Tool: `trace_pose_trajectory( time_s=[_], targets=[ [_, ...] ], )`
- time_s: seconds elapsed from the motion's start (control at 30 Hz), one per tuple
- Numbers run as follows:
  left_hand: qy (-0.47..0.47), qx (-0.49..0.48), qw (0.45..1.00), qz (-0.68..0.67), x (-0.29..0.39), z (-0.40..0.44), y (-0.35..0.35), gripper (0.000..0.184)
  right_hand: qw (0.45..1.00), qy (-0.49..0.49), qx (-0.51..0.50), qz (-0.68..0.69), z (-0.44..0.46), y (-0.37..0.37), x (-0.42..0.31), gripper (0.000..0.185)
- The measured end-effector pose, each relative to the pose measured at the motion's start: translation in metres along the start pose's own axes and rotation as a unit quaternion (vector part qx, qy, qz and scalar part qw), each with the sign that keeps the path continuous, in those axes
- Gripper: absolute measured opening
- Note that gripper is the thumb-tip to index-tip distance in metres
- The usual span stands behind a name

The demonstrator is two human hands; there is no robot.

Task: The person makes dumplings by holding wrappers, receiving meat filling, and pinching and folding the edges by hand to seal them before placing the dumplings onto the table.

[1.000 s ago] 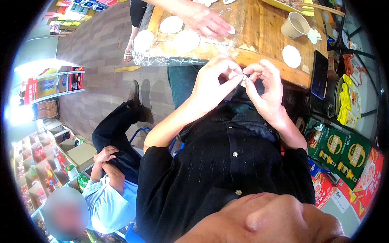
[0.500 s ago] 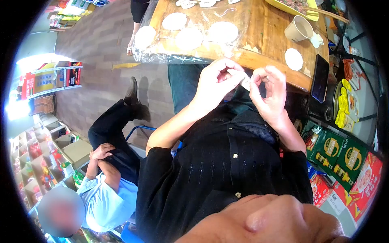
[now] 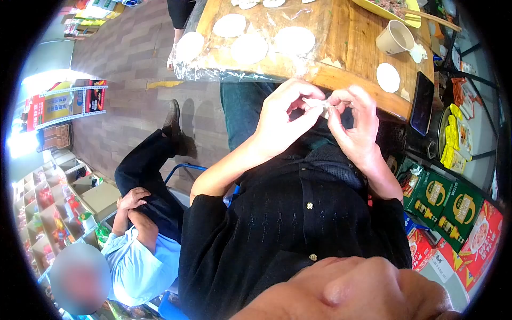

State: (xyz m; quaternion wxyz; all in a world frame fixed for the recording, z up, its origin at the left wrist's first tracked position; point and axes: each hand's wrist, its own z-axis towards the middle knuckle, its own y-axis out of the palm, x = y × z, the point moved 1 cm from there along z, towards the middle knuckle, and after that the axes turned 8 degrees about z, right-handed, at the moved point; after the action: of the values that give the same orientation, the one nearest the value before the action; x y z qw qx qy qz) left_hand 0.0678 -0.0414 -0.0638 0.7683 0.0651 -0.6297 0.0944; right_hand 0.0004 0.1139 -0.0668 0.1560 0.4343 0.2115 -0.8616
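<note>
In front of my chest, just off the table's near edge, a small white dumpling [image 3: 324, 108] is pinched between both hands, partly hidden by the fingers. My left hand [image 3: 288, 111] holds its left end with thumb and forefinger. At the other end, the thumb and fingertips of my right hand [image 3: 353, 120] are closed on the dough. Beyond the hands, several round dough wrappers [image 3: 249, 49] lie flat on clear plastic film. A single dough wrapper [image 3: 388, 78] lies on bare wood to the right. Formed dumplings [image 3: 274, 2] are at the top edge.
On the wooden table [image 3: 352, 58] stand a paper cup [image 3: 394, 38] and a yellow dish [image 3: 417, 21] of meat filling with chopsticks [image 3: 434, 20]. A dark phone [image 3: 422, 103] rests at the right edge. A seated person [image 3: 141, 256] is at left; another person's leg [image 3: 178, 32] is beyond.
My left fingers have shifted slightly along the dumpling, and more of its pinched edge shows. The right hand stays almost in place, still closed on it.
</note>
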Motion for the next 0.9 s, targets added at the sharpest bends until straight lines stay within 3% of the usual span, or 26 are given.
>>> trace_pose_trajectory(
  time_s=[0.03, 0.1, 0.23, 0.33, 0.4, 0.53, 0.73, 0.8, 0.9],
  targets=[
    [0.002, 0.0, 1.0, 0.0, 0.001, 0.0, 0.0, 0.017, 1.0, -0.002, 0.002, -0.003, 0.0, -0.001, 0.0, 0.05],
    [-0.099, -0.016, 0.991, -0.085, -0.002, -0.001, -0.001, 0.018, 1.0, -0.009, 0.002, -0.007, -0.001, -0.002, 0.0, 0.05],
    [-0.125, -0.034, 0.988, -0.089, -0.007, -0.001, -0.005, 0.013, 1.0, -0.006, 0.002, -0.001, -0.002, -0.003, -0.005, 0.053],
    [-0.082, -0.03, 0.995, -0.047, -0.007, 0.0, -0.005, 0.011, 0.998, -0.009, -0.03, 0.053, -0.002, 0.0, -0.009, 0.051],
    [0.008, -0.029, 0.998, 0.046, 0.001, -0.001, -0.007, 0.01, 0.998, -0.014, -0.028, 0.048, -0.001, 0.002, -0.01, 0.051],
    [0.035, -0.036, 0.996, 0.08, 0.004, -0.003, -0.01, 0.011, 1.0, 0.003, -0.004, 0.016, 0.002, 0.006, -0.014, 0.051],
    [-0.015, -0.016, 1.0, 0.005, 0.009, -0.008, -0.011, 0.015, 1.0, -0.019, 0.0, -0.002, -0.002, 0.009, -0.01, 0.05],
    [-0.084, 0.016, 0.988, -0.127, 0.005, -0.01, -0.01, 0.013, 1.0, -0.012, -0.006, -0.004, -0.004, 0.007, -0.011, 0.049],
    [-0.109, -0.005, 0.986, -0.123, 0.003, -0.013, -0.012, 0.012, 1.0, -0.002, -0.022, -0.01, -0.004, 0.007, -0.019, 0.046]
  ],
)
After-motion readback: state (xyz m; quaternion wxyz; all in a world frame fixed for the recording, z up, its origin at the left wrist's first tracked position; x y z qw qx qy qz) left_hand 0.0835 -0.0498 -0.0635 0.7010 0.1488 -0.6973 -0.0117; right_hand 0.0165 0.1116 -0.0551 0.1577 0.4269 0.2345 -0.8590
